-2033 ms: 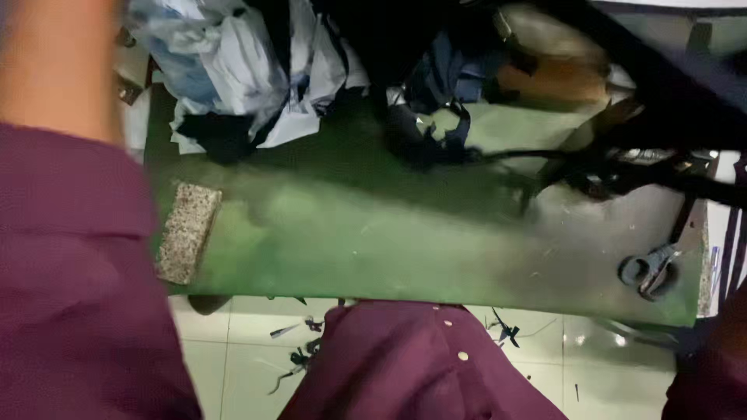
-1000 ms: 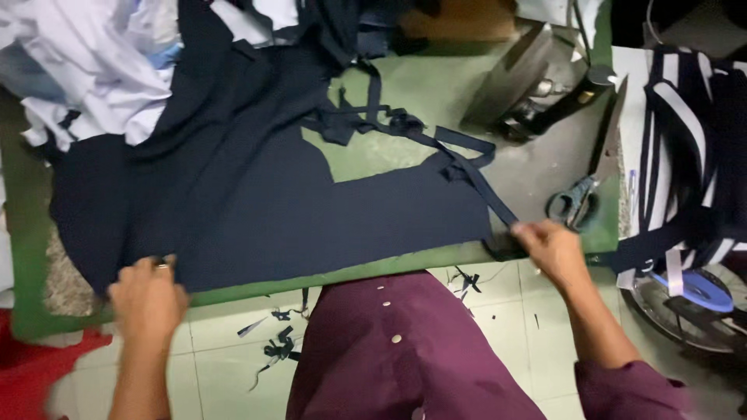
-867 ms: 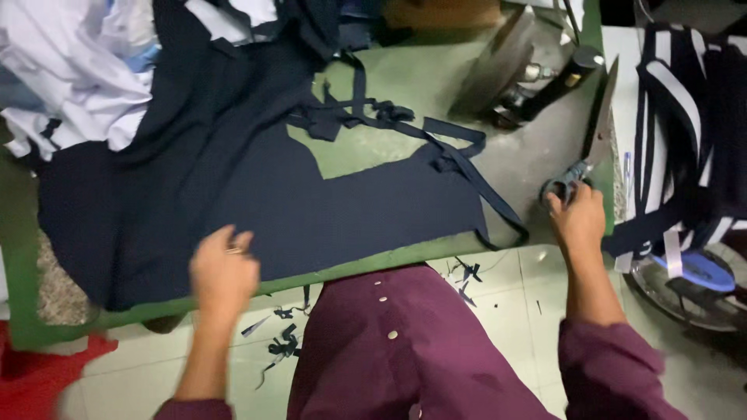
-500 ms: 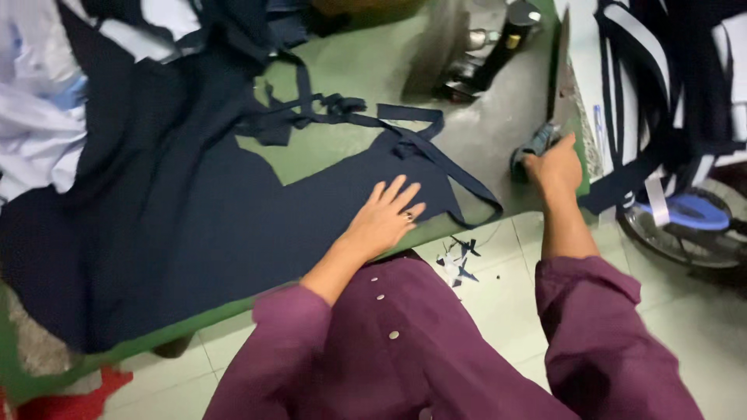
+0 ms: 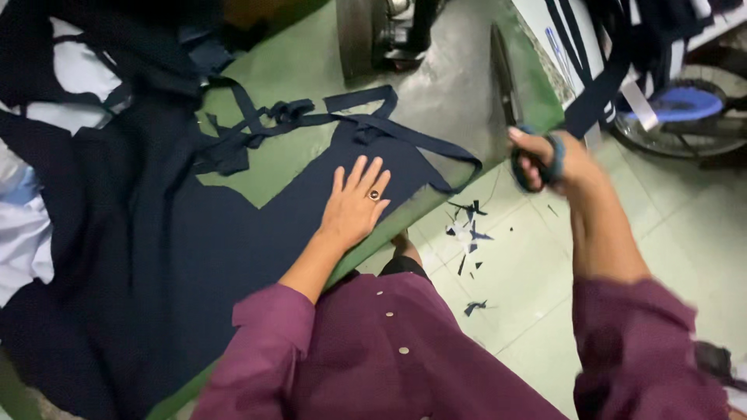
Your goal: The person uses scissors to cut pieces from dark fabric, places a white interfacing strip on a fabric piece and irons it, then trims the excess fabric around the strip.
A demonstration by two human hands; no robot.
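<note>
- There is one view only, from a camera on the person's head, so no second view shares any part of the scene.
- It looks steeply down, over the maroon shirt (image 5: 389, 358) at the bottom edge, to the green table (image 5: 303, 148) ahead.
- The frame is tilted (the table edge runs diagonally, from lower left to upper right).
- It is near: the left hand (image 5: 354, 206) and right hand (image 5: 548, 159) are in close range.
- On the right side the tiled floor (image 5: 529, 288) is seen, beside the table.

Maroon long-sleeve shirt (image 5: 389, 358) w/ small pale buttons down front; dark ring (image 5: 374, 194) on left hand (image 5: 354, 206) finger.
</note>
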